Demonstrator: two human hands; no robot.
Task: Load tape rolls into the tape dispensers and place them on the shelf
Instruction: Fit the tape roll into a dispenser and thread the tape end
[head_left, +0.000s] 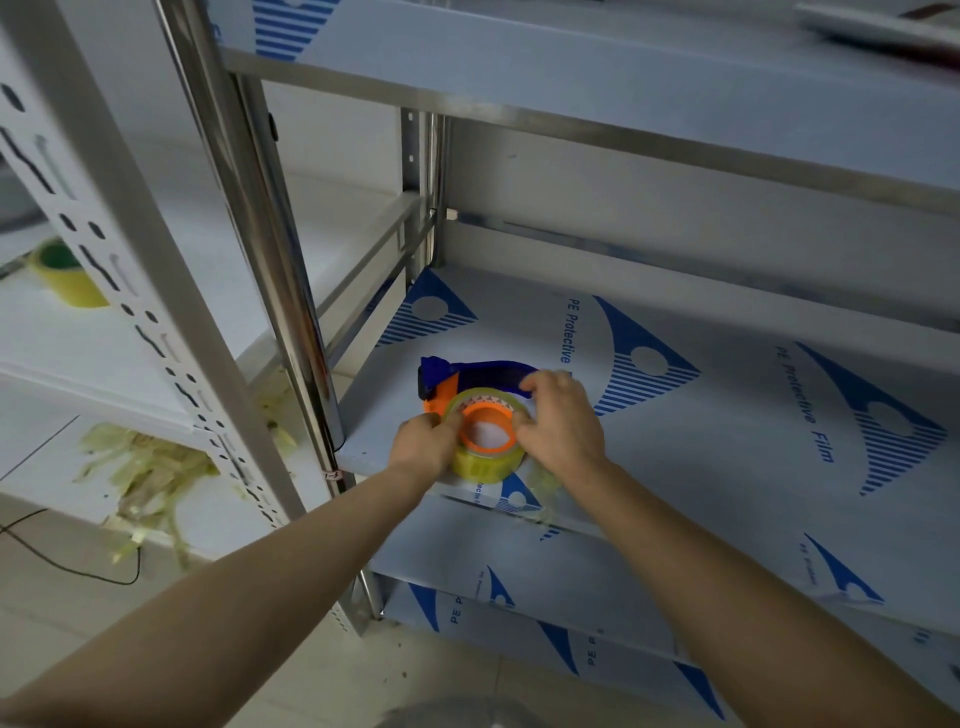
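A blue and orange tape dispenser (452, 375) lies on its side near the front left corner of the middle shelf (701, 415). A yellowish clear tape roll (485, 462) sits on the dispenser's orange hub (488, 421). My left hand (426, 444) grips the roll's left side. My right hand (563, 423) holds the roll's right side, with fingers over the blue handle. Both hands hide part of the roll and dispenser.
A second yellow tape roll (65, 275) stands on the white rack at the far left. Crumpled tape scraps (150, 467) lie on that rack's lower board. A steel post (270, 218) rises left of the dispenser. More film-covered shelves sit above and below.
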